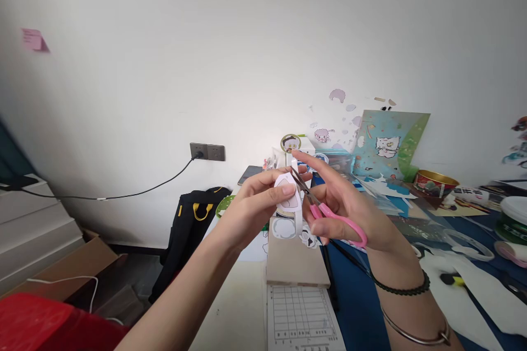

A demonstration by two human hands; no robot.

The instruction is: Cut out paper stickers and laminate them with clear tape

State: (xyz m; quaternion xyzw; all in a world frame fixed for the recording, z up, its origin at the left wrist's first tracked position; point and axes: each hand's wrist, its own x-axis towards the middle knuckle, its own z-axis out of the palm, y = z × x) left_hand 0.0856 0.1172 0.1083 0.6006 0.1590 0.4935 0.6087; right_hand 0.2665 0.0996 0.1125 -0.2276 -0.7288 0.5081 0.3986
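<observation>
My left hand (257, 203) pinches a white paper sticker sheet (287, 200) with cartoon shapes, held up in front of me. More of the sheet hangs below the fingers. My right hand (349, 203) grips pink-handled scissors (329, 215), whose blades reach into the paper's right edge. The index finger of that hand sticks out straight. A black bead bracelet and a metal bangle circle my right wrist.
A table with a blue cover (354, 307) carries paper scraps, a printed form (302, 318), a brown cardboard piece (294, 258), a gold bowl (435, 182) and tape rolls. A black bag (193, 230) stands by the wall below a socket (207, 151). A cardboard box (78, 263) lies at left.
</observation>
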